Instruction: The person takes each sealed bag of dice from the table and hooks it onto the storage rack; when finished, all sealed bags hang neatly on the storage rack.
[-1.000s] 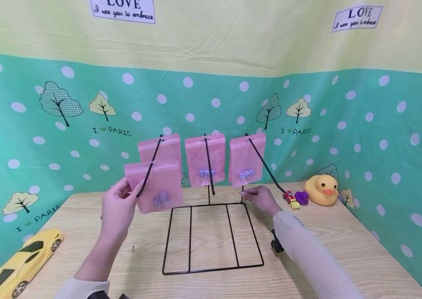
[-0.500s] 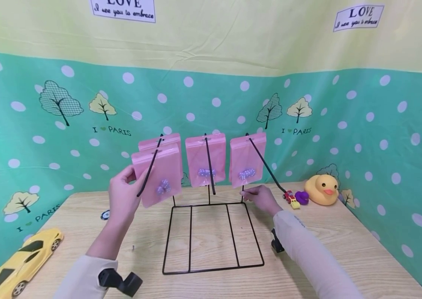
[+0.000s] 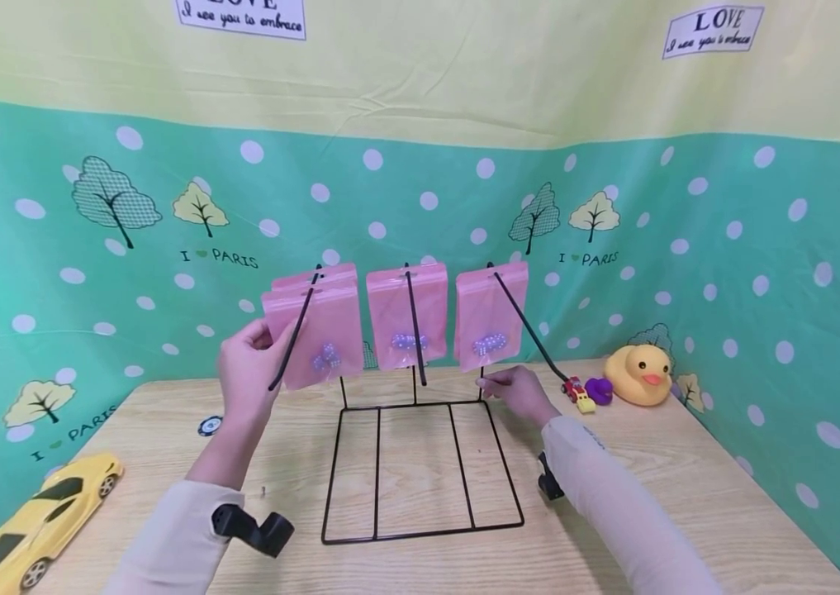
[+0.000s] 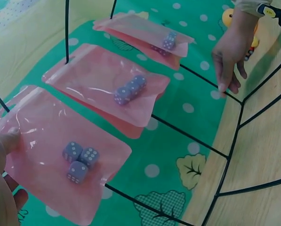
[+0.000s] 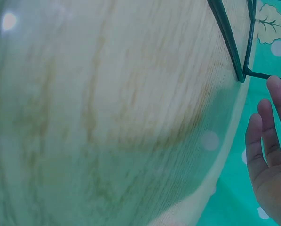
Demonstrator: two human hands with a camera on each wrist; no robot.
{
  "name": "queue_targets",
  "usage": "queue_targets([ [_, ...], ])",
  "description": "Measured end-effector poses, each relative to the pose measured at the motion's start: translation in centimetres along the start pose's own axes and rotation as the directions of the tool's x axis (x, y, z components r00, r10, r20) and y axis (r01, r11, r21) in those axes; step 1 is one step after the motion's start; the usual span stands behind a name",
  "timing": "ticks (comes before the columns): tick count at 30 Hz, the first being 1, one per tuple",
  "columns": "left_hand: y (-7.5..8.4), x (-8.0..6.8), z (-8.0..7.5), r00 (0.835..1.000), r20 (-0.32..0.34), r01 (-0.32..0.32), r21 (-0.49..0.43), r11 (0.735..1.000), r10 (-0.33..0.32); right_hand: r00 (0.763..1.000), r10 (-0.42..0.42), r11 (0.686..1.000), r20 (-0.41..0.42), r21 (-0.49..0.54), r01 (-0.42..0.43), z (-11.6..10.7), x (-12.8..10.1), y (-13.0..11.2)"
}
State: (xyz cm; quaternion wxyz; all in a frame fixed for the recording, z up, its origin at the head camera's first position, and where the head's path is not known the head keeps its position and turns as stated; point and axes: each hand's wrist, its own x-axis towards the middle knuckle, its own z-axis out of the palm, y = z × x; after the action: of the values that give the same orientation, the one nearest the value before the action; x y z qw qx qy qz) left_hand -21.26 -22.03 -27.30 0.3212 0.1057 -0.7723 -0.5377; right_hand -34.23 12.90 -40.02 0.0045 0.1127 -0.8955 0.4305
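Overhead, wall sign [image 3: 713,31] reads "LOVE"; below, "I PARIS".

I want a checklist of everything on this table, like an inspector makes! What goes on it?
Surface: wooden table, pale, woodgrain.
Job's things: black wire rack with three prongs; front pink bag of dice on the left prong, another pink bag behind it; middle bag and right bag each hang on their own prong.
Clutter: yellow toy car, rubber duck, small red and yellow toy car, purple toy, small round disc.
Grippers: left hand pinches the front pink bag's edge; right hand, fingers straight, touches the rack's back corner.
Cables: nothing seen.
Surroundings: green dotted backdrop with trees, yellow above.
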Motion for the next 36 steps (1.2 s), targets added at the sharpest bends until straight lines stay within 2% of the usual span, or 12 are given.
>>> queue_targets([
  [4,-0.2,0.5,0.2,0.999,-0.037,-0.016,0.074,0.997,0.019,1.0,-0.008,1.0,-0.007,-0.003,0.008,0.0,0.0,0.0],
  [9,-0.3,1.0,0.3,0.998,-0.053,-0.016,0.118,0.993,0.022,1.0,-0.019,1.0,-0.011,0.001,0.019,0.0,0.1,0.0],
  [23,0.1,1.9,0.3,0.999,-0.023,0.04,0.246,0.968,-0.036,1.0,-0.025,0.999,-0.006,-0.03,0.024,0.1,0.2,0.4],
  [36,0.4,2.5,0.5,0.995,-0.001,0.1,0.272,0.957,-0.104,0.999,-0.037,0.999,-0.014,-0.034,0.037,0.0,0.1,0.2],
])
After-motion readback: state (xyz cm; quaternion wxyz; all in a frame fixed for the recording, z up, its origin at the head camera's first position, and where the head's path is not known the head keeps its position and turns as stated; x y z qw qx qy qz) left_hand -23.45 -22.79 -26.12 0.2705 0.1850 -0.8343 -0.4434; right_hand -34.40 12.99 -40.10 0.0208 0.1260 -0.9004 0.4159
